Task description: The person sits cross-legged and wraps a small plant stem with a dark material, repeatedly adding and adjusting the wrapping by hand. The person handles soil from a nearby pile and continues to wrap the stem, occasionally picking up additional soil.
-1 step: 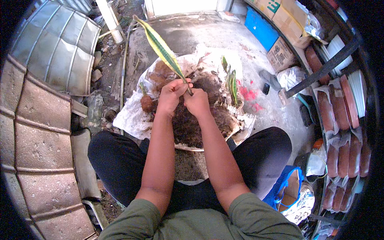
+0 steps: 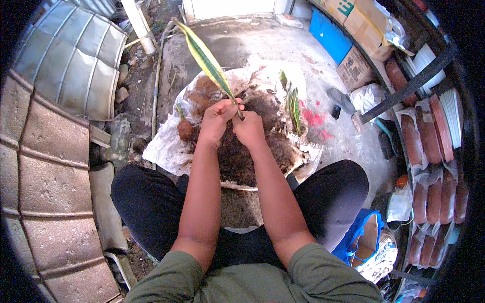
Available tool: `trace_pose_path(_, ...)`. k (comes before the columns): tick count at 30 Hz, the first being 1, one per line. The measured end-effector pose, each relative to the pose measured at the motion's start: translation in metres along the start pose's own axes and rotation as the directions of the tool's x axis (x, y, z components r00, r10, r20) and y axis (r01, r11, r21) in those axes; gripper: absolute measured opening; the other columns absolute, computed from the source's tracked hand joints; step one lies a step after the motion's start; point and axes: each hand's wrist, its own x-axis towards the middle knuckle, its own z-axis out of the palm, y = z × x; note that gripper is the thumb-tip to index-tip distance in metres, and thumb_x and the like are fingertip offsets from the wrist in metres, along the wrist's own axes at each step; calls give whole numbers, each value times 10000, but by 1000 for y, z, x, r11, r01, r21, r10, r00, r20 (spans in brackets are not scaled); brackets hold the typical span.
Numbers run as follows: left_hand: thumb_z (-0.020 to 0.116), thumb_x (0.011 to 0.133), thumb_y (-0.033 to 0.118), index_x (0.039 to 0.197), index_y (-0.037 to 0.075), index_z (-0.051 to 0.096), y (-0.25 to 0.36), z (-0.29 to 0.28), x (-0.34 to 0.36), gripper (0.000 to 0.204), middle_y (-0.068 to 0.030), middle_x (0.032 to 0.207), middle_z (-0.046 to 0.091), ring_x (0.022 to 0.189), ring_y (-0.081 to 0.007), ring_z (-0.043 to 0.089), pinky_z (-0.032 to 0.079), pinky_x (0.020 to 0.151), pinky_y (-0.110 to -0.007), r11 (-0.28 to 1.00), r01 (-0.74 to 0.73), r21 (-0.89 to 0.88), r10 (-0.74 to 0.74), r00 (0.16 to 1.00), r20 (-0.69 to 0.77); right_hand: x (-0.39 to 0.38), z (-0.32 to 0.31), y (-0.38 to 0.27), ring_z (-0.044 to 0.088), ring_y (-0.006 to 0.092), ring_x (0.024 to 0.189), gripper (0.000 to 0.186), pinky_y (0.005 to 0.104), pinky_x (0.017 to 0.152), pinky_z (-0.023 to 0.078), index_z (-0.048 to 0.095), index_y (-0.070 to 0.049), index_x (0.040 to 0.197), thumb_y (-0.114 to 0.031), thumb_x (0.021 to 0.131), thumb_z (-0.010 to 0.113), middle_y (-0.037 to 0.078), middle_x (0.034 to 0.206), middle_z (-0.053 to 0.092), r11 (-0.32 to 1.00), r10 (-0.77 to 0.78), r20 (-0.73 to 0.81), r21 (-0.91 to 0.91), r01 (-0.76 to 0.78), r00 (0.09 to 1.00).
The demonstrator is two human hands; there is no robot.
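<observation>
A long snake plant leaf [image 2: 204,58], green with yellow edges, rises up and to the left from my hands. My left hand [image 2: 217,120] pinches it near its lower end. Close beside it, my right hand [image 2: 248,130] is closed at the leaf's base, where a short dark bit shows between the fingers. Beneath both hands lies dark soil [image 2: 236,164] on a white sack [image 2: 164,146] spread over the ground. Left of my left hand, a short green stem with a round brown root ball [image 2: 185,130] rests on the sack. More snake plant leaves [image 2: 294,108] lie to the right.
Roof tiles [image 2: 55,192] and a ribbed metal sheet [image 2: 68,50] line the left side. At the right stand a blue box [image 2: 329,33], cardboard boxes [image 2: 366,28] and a rack of stacked brown tiles [image 2: 427,136]. A blue bag [image 2: 365,237] sits by my right knee.
The leaf's tip has swung very slightly to the right. Both hands keep their place and hold.
</observation>
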Motion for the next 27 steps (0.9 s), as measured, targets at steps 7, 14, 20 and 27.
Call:
trace_pose_path(7,741,941,198,1137,30,728,-16,11,4,259,-23,1059,719,958,-115,641,480,903,-272,1000,15,-12,-15,999,-43,0,0,0,686,472,867,288,536,791,540,728,17,903,-260,881,650,275,869,700,998,-55,-81,-39,52,995)
trace_pose_path(14,671,996,261,1099,55,734,-31,14,5,238,2,1027,702,920,-121,608,458,862,-267,992,114,60,-101,976,-195,14,18,49,702,362,1045,391,442,841,551,691,-28,1189,-257,879,625,223,1126,723,967,-181,55,195,167,982)
trace_pose_path(20,543,1068,292,1058,62,668,-56,-8,17,262,-54,1015,711,902,-166,640,527,783,-323,990,106,-96,-127,962,-240,35,3,80,682,207,978,353,336,832,524,699,-37,1152,-316,987,560,104,1117,726,873,183,78,446,-198,980)
trace_pose_path(27,466,1091,367,1020,91,655,-54,-13,15,342,-41,860,674,737,-149,624,531,649,-321,956,141,-259,-217,930,-298,26,38,148,692,159,879,229,315,753,526,726,-39,1042,-212,966,597,74,983,758,720,547,-83,554,-417,833)
